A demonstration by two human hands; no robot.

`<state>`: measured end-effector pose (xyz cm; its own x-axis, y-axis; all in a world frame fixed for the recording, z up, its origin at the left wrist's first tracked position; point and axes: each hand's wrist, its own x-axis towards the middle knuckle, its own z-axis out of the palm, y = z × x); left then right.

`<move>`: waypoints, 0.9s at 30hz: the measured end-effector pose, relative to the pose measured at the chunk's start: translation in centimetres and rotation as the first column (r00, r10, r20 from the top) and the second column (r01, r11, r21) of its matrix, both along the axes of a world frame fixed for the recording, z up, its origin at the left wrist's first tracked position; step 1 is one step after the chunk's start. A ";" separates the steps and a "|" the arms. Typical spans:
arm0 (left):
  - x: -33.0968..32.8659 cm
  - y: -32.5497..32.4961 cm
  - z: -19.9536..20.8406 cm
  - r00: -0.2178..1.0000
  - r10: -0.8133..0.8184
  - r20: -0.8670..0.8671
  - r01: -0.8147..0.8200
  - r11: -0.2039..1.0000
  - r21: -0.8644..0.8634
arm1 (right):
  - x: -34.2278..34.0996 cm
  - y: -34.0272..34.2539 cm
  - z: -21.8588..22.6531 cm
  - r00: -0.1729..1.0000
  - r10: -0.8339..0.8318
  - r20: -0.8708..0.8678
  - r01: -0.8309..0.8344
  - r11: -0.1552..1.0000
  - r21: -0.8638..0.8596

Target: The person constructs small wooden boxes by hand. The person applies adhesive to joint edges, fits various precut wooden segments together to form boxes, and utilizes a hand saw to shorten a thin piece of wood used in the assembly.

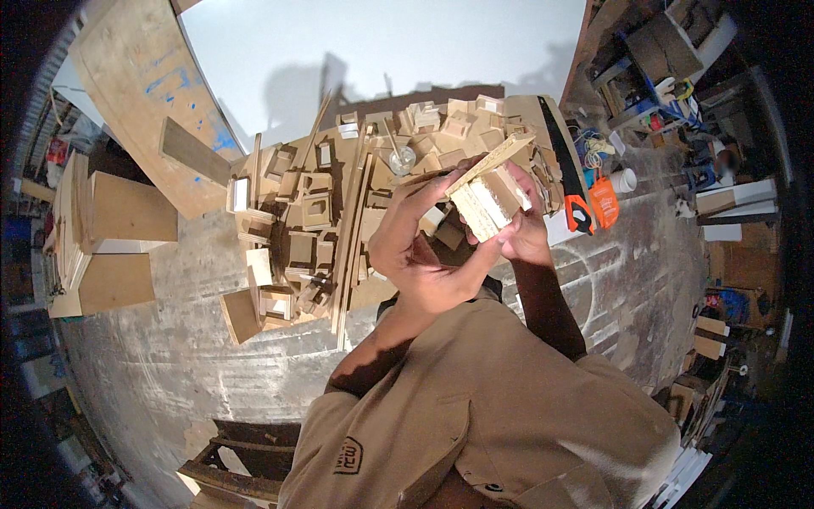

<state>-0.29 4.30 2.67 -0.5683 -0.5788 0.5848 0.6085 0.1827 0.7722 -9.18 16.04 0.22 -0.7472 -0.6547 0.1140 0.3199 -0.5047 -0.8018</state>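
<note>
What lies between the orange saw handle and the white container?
In the head view, an orange bag-like item lies between the saw handle and white container.

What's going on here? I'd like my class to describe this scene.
A person is holding a small wooden piece with a white face in front of them, with the left hand and the right hand both on it. Beyond and to the left lie many small wooden parts, along with some long wooden strips. A clear container stands among them, and a saw with an orange-and-black handle lies to the right, untouched.
</note>
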 end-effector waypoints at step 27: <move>-0.5 -0.6 0.4 0.982 -0.178 0.056 0.154 0.944 0.291 | -0.4 0.8 1.1 0.959 -0.087 -0.271 0.084 0.996 -0.022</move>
